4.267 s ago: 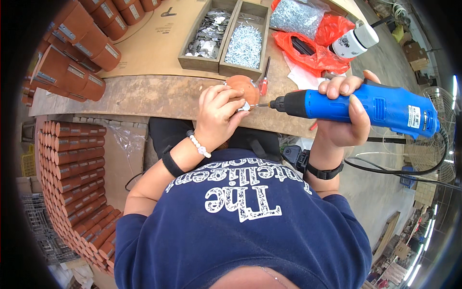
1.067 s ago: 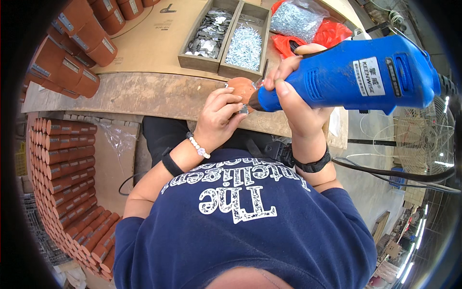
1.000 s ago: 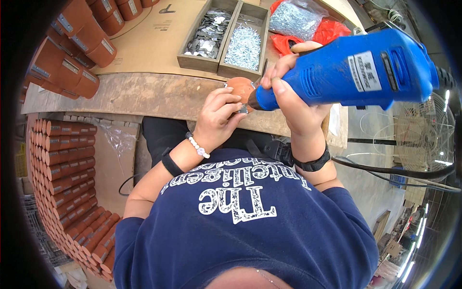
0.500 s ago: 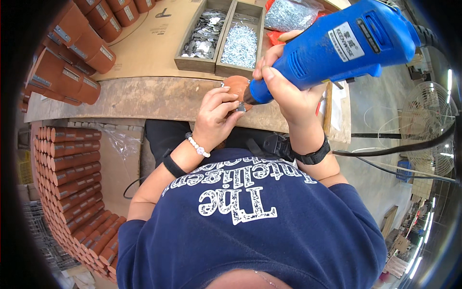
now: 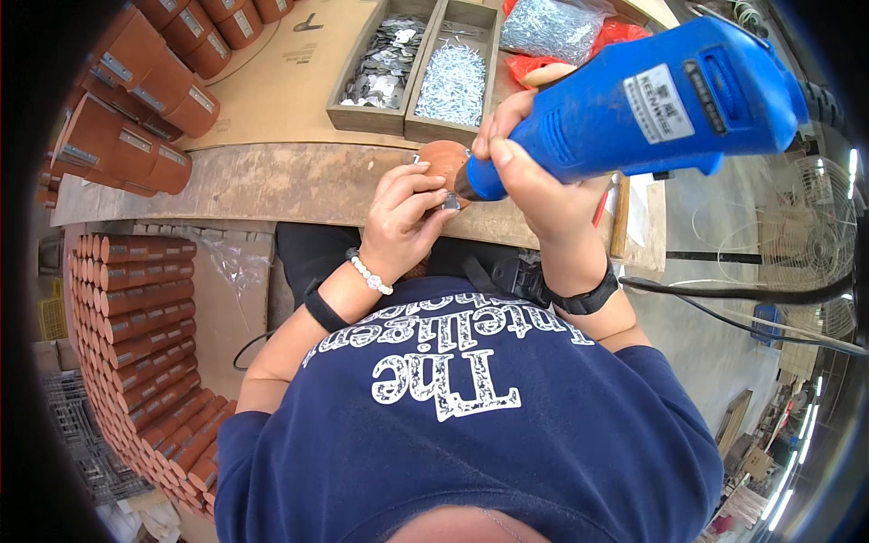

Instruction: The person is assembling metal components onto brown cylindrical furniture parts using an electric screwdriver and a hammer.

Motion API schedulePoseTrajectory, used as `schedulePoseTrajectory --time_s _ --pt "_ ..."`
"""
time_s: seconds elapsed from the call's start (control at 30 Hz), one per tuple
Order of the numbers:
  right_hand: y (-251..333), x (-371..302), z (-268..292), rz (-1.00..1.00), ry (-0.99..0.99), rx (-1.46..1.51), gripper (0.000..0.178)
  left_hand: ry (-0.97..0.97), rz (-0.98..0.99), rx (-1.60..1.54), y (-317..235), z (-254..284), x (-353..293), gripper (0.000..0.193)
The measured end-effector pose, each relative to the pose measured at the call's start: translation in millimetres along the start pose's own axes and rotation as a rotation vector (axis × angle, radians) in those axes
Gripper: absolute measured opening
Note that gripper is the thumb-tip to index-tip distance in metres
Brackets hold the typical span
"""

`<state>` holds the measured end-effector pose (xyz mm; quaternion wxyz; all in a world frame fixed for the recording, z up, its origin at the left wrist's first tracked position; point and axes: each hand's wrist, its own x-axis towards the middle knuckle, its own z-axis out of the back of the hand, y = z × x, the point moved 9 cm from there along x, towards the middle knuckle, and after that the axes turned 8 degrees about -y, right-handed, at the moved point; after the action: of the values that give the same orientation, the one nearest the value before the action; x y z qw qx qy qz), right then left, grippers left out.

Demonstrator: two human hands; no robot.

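Note:
A blue electric screwdriver (image 5: 588, 118) lies in my right hand (image 5: 543, 181), whose fingers wrap round its front part. Its dark tip points down-left, against or just over the edge of a terracotta-coloured round pot (image 5: 444, 159) at the bench's front edge. My left hand (image 5: 405, 210) grips this pot from the left, the fingers over its near side. A small shiny metal plate (image 5: 451, 200) shows at the left fingertips, near the screwdriver's tip. The tip's exact contact point and the pot's underside are hidden.
Beyond the pot, one wooden box (image 5: 369, 116) holds flat metal plates and another (image 5: 453, 127) holds screws. A bag of screws (image 5: 552, 32) lies behind. Terracotta-coloured pots (image 5: 127, 149) stand at far left; many more (image 5: 145, 276) are stacked beside me. A black cable (image 5: 724, 294) runs right.
The screwdriver's rear end has swung slightly right and toward me, with its tip still at the pot. Both hands keep their grip. The view has shifted a little.

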<state>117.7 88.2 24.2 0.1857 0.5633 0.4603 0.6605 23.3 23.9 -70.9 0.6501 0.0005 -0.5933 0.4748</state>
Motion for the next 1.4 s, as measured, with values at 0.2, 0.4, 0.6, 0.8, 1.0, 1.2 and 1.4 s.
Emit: schedulePoseTrajectory --time_s 0.2,0.4,0.6,0.8,1.0,1.2,1.4 --pt "1 0 -6 0.040 0.065 0.010 0.046 0.024 0.006 -0.005 0 0 0 0.024" --pt "-5 3 0 -0.047 0.058 0.108 0.047 0.052 0.034 -0.013 1 -1 1 0.023" --pt "-9 -2 1 -0.083 -0.017 0.212 0.045 0.111 0.080 -0.018 1 -3 1 0.044" --pt "1 1 2 0.014 0.051 0.061 0.046 0.136 0.247 0.241 8 -13 13 0.078" --pt "21 1 19 0.052 -0.011 0.168 0.053 0.246 0.171 0.050 20 -25 19 0.079" --pt "51 10 63 0.192 -0.125 0.380 0.054 0.612 0.202 -0.166 37 -40 32 0.080" --pt "52 1 92 0.205 -0.212 0.319 0.052 1.016 0.454 -0.350 52 -56 53 0.071"
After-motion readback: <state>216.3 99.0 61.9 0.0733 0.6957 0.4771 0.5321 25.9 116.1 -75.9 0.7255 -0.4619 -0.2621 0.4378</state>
